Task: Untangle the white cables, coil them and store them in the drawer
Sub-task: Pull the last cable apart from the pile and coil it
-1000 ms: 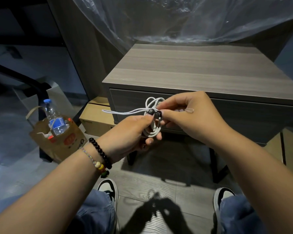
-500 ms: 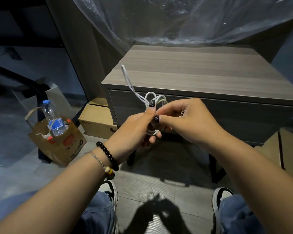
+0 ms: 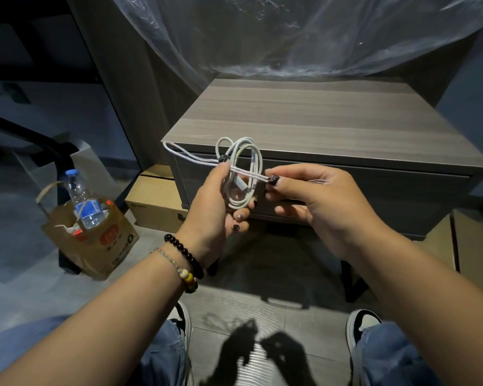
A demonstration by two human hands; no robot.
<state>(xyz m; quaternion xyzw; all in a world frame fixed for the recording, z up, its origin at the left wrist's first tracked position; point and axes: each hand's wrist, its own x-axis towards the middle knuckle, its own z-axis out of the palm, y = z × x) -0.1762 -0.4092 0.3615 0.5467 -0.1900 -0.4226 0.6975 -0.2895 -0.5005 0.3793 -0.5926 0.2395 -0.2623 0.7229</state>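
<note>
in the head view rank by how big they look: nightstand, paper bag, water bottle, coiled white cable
1. nightstand
2. paper bag
3. and 4. coiled white cable, water bottle: look alike, and the cable is nearer the camera, so unranked.

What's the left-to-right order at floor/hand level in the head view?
Paper bag holding a water bottle → cardboard box → left hand gripping the coiled white cable → right hand pinching the cable's end.
</note>
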